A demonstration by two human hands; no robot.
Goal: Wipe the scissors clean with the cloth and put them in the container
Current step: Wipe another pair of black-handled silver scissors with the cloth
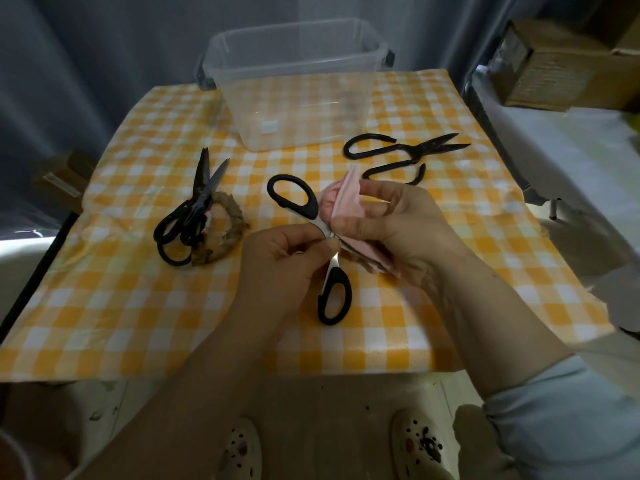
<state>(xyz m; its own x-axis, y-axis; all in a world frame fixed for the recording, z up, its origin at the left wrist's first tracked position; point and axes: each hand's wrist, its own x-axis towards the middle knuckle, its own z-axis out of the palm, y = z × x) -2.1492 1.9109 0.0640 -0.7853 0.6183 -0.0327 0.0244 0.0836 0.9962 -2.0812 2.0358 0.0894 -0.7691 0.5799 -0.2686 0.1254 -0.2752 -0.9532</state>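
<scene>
Head view: one table under a yellow-and-white checked tablecloth (138, 323), smooth and slightly creased; one clear plastic container (242, 109), rectangular with rounded corners and a dark latch at each end, stands at the far middle; one pair of scissors (335, 277) with black oval plastic handles and pale metal shanks is held above the near middle of the table, its two handle loops spread wide, one pointing far-left and one pointing near; the left hand (287, 251) pinches the shank close to the pivot between thumb and fingertips; the right hand (391, 216) has its fingers curled around one soft pink cloth (343, 199), bunched and folded over the blades, which are hidden inside it; one pair of all-black iron scissors (408, 150) with large open bowed handles lies right of the container, blades pointing right; at the left lie dark kitchen scissors (201, 202), blades pointing far, whose overlapping handles make it unclear whether there is one pair or two; they rest partly on one rough brown rope ring (221, 244); two pale clogs (242, 448) show at the near edge.
</scene>
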